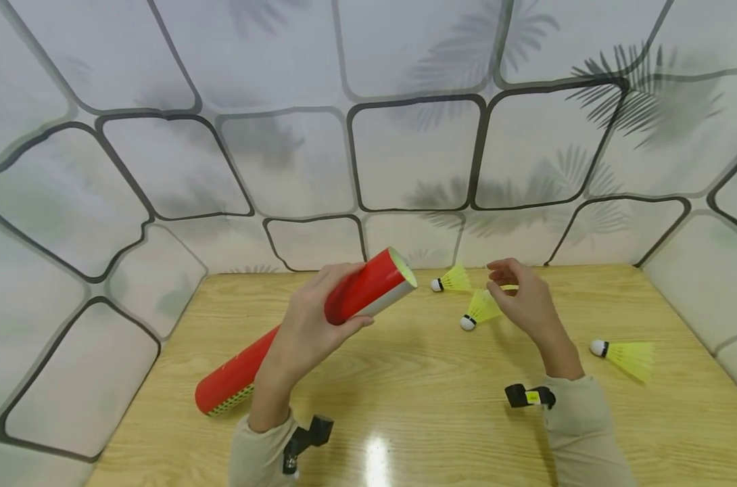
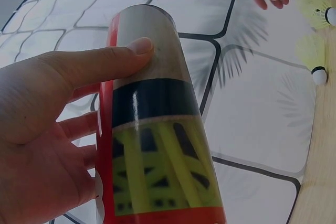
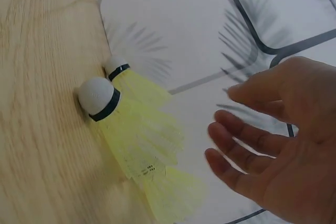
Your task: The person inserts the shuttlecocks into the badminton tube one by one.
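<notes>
My left hand (image 1: 310, 325) grips a red shuttlecock tube (image 1: 241, 372) round its upper part, thumb along the pale stripe. The tube leans up to the right, its open, pale-lined end (image 1: 405, 268) uppermost. Through a clear window low in the left wrist view, yellow-green strips and dark patches show. My right hand (image 1: 527, 301) hovers by a yellow shuttlecock (image 1: 483, 308), thumb apart from loosely bent fingers, nothing between them. In the right wrist view another yellow skirt (image 3: 176, 195) overlaps the end of that shuttlecock's skirt (image 3: 142, 135). Just behind lies a second shuttlecock (image 1: 454, 279).
A separate yellow shuttlecock (image 1: 627, 355) lies on the right side of the wooden table (image 1: 417, 406), its white cork pointing left. A pale patterned wall covering (image 1: 417, 155) with dark outlines and leaf prints rises at the table's back and sides.
</notes>
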Demonstrator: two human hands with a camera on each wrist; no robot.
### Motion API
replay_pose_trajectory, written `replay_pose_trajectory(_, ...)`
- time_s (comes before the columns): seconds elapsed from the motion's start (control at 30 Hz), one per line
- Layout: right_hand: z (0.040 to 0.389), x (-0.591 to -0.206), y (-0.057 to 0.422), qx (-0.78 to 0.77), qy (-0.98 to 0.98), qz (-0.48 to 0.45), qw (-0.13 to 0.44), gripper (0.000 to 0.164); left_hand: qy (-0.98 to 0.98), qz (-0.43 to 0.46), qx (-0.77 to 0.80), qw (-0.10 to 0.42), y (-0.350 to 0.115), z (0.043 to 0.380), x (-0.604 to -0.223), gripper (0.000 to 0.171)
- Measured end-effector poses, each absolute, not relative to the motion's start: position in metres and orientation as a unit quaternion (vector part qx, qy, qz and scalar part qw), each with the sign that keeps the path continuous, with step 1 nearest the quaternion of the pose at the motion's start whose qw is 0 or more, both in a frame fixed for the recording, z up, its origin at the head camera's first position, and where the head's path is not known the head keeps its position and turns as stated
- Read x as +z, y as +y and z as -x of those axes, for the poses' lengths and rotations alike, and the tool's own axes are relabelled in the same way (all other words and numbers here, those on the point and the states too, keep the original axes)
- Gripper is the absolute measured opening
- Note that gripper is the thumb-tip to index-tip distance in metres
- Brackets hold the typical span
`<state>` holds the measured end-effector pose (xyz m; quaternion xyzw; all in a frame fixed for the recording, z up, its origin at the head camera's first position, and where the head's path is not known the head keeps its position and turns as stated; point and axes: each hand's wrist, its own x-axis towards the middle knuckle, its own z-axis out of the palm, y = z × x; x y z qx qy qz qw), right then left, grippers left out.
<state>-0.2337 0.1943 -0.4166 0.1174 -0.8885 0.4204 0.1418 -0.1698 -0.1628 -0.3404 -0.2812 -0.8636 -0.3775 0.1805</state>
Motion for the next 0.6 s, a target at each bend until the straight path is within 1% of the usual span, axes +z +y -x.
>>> replay_pose_trajectory(0.17, 0.236, -0.426, 0.204, 0.407, -0.902, -0.118, 0.085, 0.033, -0.861, 0.284, -0.382, 0.180, -0.162, 0.169, -0.340, 0.073)
replay_pose_trajectory(0.27, 0.237, -0.429, 0.206, 0.404, -0.905, -0.117, 0.061, 0.031, -0.861, 0.284, -0.381, 0.182, -0.161, 0.169, -0.340, 0.074)
replay_pose_trajectory(0.43, 0.238, -0.433, 0.207, 0.395, -0.910, -0.120, 0.028, 0.029, -0.863, 0.283, -0.377, 0.181, -0.161, 0.168, -0.341, 0.074)
replay_pose_trajectory(0.6, 0.239, -0.435, 0.210, 0.396, -0.909, -0.128, 0.008, 0.027, -0.863, 0.281, -0.379, 0.180, -0.160, 0.167, -0.341, 0.074)
